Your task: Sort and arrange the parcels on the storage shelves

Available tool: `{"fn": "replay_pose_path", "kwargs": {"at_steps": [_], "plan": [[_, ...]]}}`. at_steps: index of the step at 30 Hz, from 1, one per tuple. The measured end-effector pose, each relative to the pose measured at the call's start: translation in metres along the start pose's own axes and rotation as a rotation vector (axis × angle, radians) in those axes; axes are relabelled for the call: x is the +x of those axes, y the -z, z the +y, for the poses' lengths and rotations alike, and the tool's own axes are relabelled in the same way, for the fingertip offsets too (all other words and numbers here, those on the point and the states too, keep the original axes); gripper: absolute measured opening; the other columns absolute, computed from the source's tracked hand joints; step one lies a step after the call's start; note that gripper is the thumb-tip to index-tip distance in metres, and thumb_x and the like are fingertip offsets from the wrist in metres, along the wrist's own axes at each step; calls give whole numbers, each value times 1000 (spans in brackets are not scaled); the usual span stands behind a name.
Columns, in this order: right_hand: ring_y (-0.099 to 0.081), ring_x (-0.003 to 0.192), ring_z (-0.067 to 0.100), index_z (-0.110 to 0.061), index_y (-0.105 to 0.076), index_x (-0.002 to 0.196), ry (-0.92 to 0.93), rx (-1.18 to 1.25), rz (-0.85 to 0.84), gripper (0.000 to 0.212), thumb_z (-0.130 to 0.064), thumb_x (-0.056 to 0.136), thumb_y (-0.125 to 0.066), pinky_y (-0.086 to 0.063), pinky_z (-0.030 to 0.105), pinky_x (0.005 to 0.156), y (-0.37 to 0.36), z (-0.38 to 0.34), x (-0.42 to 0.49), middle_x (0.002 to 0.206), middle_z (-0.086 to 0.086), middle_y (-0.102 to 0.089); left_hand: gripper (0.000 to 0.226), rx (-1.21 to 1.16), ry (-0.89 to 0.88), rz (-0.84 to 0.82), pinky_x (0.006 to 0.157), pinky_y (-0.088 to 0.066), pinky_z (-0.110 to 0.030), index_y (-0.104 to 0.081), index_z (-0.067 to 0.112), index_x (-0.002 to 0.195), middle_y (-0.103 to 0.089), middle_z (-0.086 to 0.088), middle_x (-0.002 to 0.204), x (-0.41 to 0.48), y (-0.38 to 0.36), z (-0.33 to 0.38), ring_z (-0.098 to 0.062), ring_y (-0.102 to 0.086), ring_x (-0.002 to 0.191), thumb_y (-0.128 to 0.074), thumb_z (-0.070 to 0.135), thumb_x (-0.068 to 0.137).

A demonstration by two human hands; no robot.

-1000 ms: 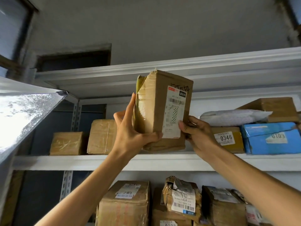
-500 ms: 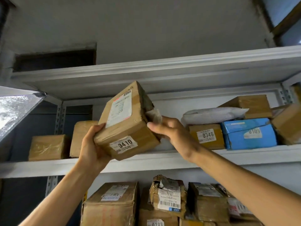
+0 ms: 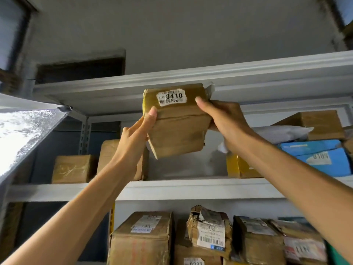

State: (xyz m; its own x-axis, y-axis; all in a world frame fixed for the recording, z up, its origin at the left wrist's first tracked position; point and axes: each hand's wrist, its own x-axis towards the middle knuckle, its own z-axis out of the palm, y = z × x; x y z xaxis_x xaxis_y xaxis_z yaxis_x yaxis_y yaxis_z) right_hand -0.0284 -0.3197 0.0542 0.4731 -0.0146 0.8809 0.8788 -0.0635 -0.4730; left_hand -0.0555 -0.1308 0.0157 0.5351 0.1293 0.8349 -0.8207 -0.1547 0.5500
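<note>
Two hands hold the cardboard parcel (image 3: 177, 129) in the air. It is tilted, its top edge in front of the upper shelf board (image 3: 114, 87) and its base above the middle shelf (image 3: 191, 188). The left hand (image 3: 133, 138) pinches the left edge, thumb on the front face. The right hand (image 3: 223, 119) clamps the right edge, thumb in front and fingers hidden behind.

The likely slot is the gap between the brown box (image 3: 108, 155) and the yellow box (image 3: 238, 167).

1. Draw the parcel clear of the upper board, then lower it.
2. Level the base before contact.
3. Keep the 0410 label (image 3: 172, 97) facing outward.
4. Keep the loose flap (image 3: 210, 90) from snagging.
5. Let go only once the base sits flat.
</note>
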Motion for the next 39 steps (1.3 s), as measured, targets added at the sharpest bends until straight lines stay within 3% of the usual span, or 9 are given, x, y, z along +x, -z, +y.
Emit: {"fn": "replay_pose_path", "kwargs": {"at_steps": [3, 6, 9, 12, 17, 21, 24, 32, 39], "plan": [[-68, 84, 2, -26, -75, 92, 7, -17, 15, 17, -40, 83, -72, -51, 27, 85, 3, -2, -1, 87, -13, -74, 26, -12, 51, -40, 89, -40, -22, -66, 27, 93, -70, 11, 88, 0, 4, -5, -8, -60, 92, -50, 48, 89], [-64, 102, 11, -18, -59, 128, -75, -43, 13, 57, -23, 76, -81, -52, 28, 90, 7, 15, -7, 114, -8, -67, 13, 3, 50, -104, 85, -42, -20, -67, 29, 101, -73, 14, 95, -7, 8, -25, -3, -62, 96, -58, 28, 92], [-62, 99, 8, -24, -48, 134, -98, -99, -53, 73, 0, 73, -79, -52, 27, 88, 2, 43, -19, 116, -11, -61, 27, 178, 20, -75, 78, -44, -17, -64, 20, 116, -69, 5, 109, -8, 11, -50, -7, -60, 101, -60, 8, 92], [-54, 119, 16, -24, -44, 141, -183, -159, -62, 84, -2, 69, -82, -47, 38, 102, -6, 76, -27, 136, -3, -54, 40, 348, 3, -60, 82, -54, -25, -60, 17, 127, -69, 4, 109, -6, 16, -72, -15, -64, 103, -62, 3, 89], [-49, 126, 17, -22, -48, 138, -191, -216, -88, 75, -10, 72, -82, -42, 44, 107, -20, 109, -33, 136, -4, -53, 57, 467, -9, 62, 63, -44, 1, -51, 13, 137, -63, 5, 107, -6, 12, -96, -4, -56, 87, -69, 1, 84], [-57, 116, 20, -19, -53, 130, -152, -368, -81, 60, -12, 77, -79, -47, 38, 99, -29, 115, -28, 124, 0, -62, 58, 519, -8, 101, 85, -49, -21, -49, 14, 139, -64, -1, 120, 1, 13, -107, -12, -58, 98, -70, 6, 85], [-56, 114, 20, -16, -51, 137, -119, -525, -52, 63, -15, 79, -78, -41, 19, 86, -34, 113, -27, 126, 5, -62, 54, 583, -25, 103, 85, -48, -25, -52, 11, 135, -65, -5, 120, 6, 13, -114, -12, -57, 97, -70, 5, 85], [-55, 111, 22, -8, -50, 135, -195, -579, -43, 60, -11, 81, -76, -39, 21, 79, -51, 118, -20, 125, 11, -58, 43, 702, -14, 125, 90, -52, -42, -60, 11, 121, -68, -7, 112, 22, 17, -134, -27, -62, 103, -73, 6, 81], [-57, 112, 23, -12, -52, 132, -169, -643, -73, 54, -14, 83, -74, -38, 19, 77, -57, 123, -17, 124, 10, -61, 39, 722, -8, 140, 88, -52, -42, -61, 8, 120, -68, -10, 111, 27, 18, -143, -30, -62, 102, -69, 2, 83]]}}
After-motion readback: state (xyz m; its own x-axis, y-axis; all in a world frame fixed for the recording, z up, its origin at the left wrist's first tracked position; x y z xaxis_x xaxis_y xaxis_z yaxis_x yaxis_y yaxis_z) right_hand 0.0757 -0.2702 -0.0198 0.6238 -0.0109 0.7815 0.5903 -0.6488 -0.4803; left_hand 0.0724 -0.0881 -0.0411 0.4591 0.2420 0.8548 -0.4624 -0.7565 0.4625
